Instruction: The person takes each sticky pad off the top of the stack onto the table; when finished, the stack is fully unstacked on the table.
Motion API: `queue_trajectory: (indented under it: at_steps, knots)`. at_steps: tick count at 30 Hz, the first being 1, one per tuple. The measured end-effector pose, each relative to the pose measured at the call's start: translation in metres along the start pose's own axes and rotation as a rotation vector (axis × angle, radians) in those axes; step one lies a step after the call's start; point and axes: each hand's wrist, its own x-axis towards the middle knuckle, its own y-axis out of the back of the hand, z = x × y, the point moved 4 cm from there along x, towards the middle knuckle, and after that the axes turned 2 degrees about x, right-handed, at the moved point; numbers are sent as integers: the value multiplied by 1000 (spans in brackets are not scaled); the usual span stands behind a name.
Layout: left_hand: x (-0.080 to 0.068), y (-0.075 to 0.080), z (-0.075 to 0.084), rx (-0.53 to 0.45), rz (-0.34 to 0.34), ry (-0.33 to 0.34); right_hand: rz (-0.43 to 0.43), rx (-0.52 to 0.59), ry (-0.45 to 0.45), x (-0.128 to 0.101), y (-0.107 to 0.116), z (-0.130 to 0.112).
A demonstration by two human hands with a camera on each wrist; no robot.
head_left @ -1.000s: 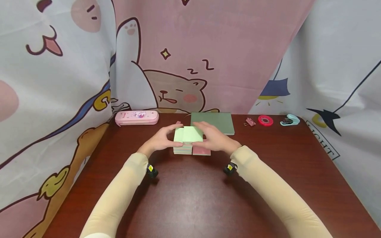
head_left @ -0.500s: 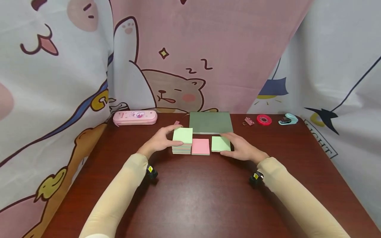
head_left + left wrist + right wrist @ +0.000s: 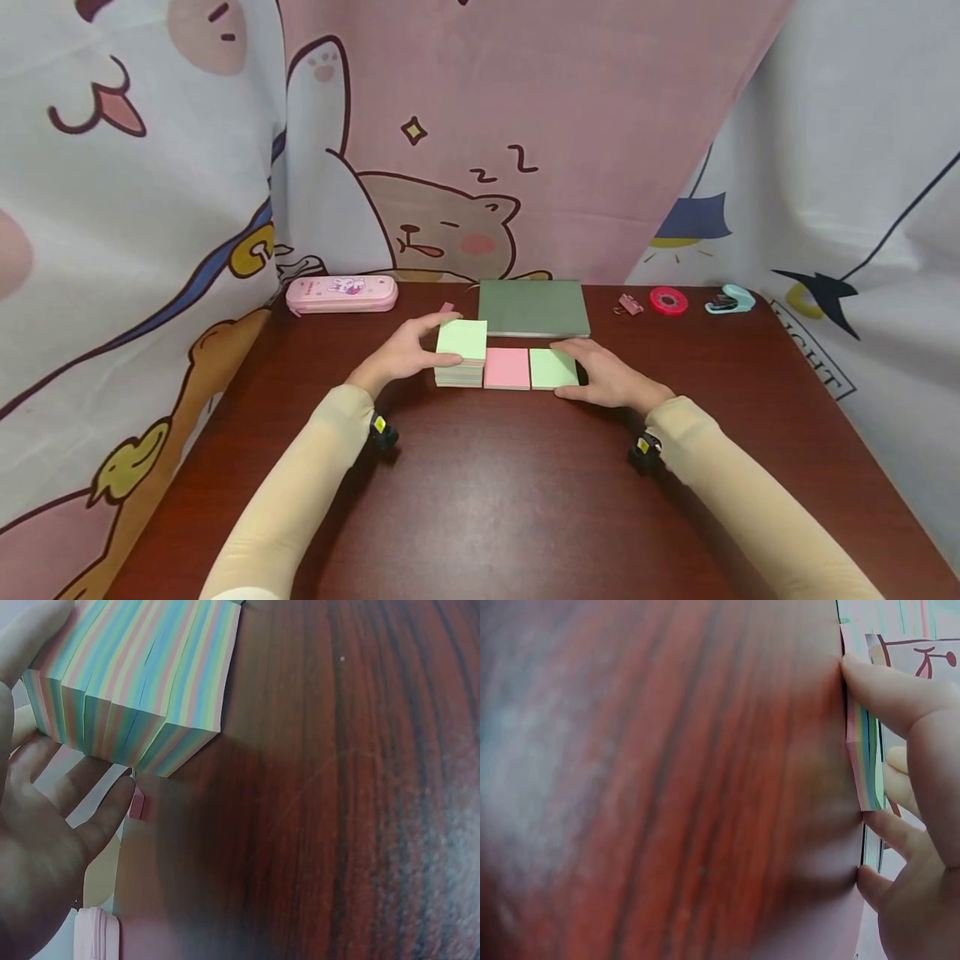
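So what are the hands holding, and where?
The left hand grips the tall paper stack by its sides. The right hand holds the thin green pad by its right edge.

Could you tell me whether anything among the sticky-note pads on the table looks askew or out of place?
Nothing stands out. The tall green-topped stack under the left hand, the pink pad and the low green pad held by the right hand sit in a neat row, edges roughly aligned, just before the green notebook.
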Motion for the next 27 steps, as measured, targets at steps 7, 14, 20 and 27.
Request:
queue_trajectory:
  at_steps: [7, 14, 20, 27]
  knots:
    - [-1, 0, 1, -3, -9, 3, 18, -4, 13, 0, -1, 0]
    - [-2, 0, 2, 6, -5, -1, 2, 4, 8, 3, 2, -5]
    - [-3, 0, 2, 24, -5, -6, 47, -6, -43, 32, 8, -36]
    - [-4, 1, 4, 21, -4, -21, 63, 104, 102, 90, 6, -104]
